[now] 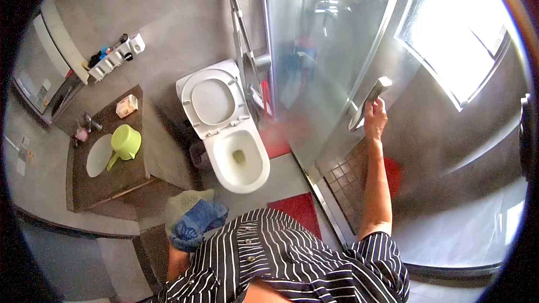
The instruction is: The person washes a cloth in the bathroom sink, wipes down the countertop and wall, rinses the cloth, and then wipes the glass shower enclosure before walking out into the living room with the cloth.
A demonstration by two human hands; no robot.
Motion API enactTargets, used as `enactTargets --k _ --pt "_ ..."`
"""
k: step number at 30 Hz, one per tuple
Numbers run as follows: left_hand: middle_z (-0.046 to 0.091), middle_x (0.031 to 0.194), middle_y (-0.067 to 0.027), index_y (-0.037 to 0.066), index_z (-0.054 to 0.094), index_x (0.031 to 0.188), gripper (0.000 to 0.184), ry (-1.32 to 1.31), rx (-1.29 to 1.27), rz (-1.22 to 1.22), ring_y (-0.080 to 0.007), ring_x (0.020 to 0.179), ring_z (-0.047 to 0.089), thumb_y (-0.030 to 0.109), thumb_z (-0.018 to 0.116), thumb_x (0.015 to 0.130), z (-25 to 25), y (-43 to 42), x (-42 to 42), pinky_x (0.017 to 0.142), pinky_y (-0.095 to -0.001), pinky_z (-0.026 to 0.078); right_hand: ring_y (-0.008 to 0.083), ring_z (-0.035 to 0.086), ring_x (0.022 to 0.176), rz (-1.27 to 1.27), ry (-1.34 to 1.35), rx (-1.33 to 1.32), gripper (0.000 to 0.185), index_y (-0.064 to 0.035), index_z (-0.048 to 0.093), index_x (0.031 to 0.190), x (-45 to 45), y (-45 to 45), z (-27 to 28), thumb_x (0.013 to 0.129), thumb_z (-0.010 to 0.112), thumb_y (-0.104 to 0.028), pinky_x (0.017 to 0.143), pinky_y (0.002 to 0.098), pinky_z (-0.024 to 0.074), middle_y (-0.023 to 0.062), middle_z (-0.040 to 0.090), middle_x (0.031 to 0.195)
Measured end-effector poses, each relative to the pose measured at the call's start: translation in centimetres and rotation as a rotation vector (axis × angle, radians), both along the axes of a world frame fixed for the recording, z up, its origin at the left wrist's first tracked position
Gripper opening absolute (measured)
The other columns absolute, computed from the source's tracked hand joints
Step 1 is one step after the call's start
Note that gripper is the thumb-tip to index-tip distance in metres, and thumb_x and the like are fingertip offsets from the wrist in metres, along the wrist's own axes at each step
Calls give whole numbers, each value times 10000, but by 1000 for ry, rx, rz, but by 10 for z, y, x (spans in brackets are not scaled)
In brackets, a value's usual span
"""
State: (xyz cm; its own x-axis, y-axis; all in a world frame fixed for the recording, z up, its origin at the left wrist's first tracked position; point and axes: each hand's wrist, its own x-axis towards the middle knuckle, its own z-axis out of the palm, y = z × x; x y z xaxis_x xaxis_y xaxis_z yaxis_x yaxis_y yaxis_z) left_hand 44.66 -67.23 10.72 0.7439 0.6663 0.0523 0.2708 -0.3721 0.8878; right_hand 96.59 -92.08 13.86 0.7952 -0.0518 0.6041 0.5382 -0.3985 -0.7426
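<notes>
On the right, my right hand (375,118) is closed around the metal handle (359,113) of a glass shower door (331,106). My right arm is stretched forward. At lower left, a bunched blue towel (197,221) and a pale yellowish cloth (185,202) cover my left hand, whose fingers are hidden. The cloths are held beside my body, near the counter's front.
A white toilet (238,157) with lid raised stands ahead. A green dipper (126,142) sits on the sink counter (149,157) at left. Behind the toilet, a red broom-like item (266,98) leans. A red mat (300,213) lies by the shower's metal threshold (325,202).
</notes>
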Motion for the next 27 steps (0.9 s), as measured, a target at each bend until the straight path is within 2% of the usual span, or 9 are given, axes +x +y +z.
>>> enactTargets --k 5,6,13,16,18,22,24,26,27 --pt "460 1237 -163 -15 332 1287 557 1 -13 13 -253 1156 443 239 564 849 -4 -5 -7 998 -352 337 145 617 779 18 8 59 320 -81 537 1139 3 5 -2 836 575 -177 718 301 483 84 667 875" --pt "459 1239 -163 -16 329 1289 561 4 -17 13 -253 1159 442 240 564 849 -7 -6 -8 1000 -352 336 256 646 865 56 46 47 318 -92 502 1158 1 3 -4 845 546 -128 764 353 491 145 657 933" --pt "448 1257 -163 -19 311 1307 585 13 -43 -37 -253 1177 431 243 565 851 -12 -1 7 1012 -352 328 313 571 816 -133 -218 17 239 -34 519 1025 -74 23 -39 786 525 -28 697 378 478 146 554 890" --pt "444 1265 -163 -21 303 1315 595 -2 -56 -99 -253 1185 427 245 565 852 -11 3 25 1017 -352 324 238 579 821 313 -44 -487 191 -69 558 988 -120 43 -126 819 540 -157 700 384 489 119 578 897" --pt "441 1270 -163 -22 298 1320 602 -7 -64 -158 -253 1190 424 246 565 852 -9 6 39 1020 -353 322 339 568 943 476 485 -1174 291 -95 601 1071 -182 68 -85 823 525 -227 840 593 426 115 603 1006" --pt "435 1280 -163 -24 287 1331 616 -61 -111 -346 -253 1200 419 248 566 853 4 0 81 1027 -353 318 335 537 1037 612 212 -1345 328 -137 608 1105 -230 112 -90 807 547 -259 809 737 315 98 575 1120" --pt "432 1286 -163 -25 282 1336 623 -119 -162 -466 -253 1205 416 249 566 854 12 -14 112 1031 -353 316 364 463 1142 702 189 -1490 397 -174 572 1178 -240 142 -63 824 519 -347 819 781 233 122 489 1275" --pt "429 1291 -163 -26 277 1341 630 -187 -223 -517 -253 1211 413 250 566 855 16 -30 148 1034 -353 313 413 212 1301 744 -134 -1246 553 -227 475 1290 -264 139 -37 785 521 -445 872 792 107 125 358 1391" --pt "427 1293 -163 -27 274 1344 634 -236 -266 -547 -252 1213 411 251 566 855 20 -38 173 1036 -353 312 416 94 1340 723 -41 -1378 658 -202 422 1340 -259 145 -37 772 493 -527 886 787 77 143 239 1462"
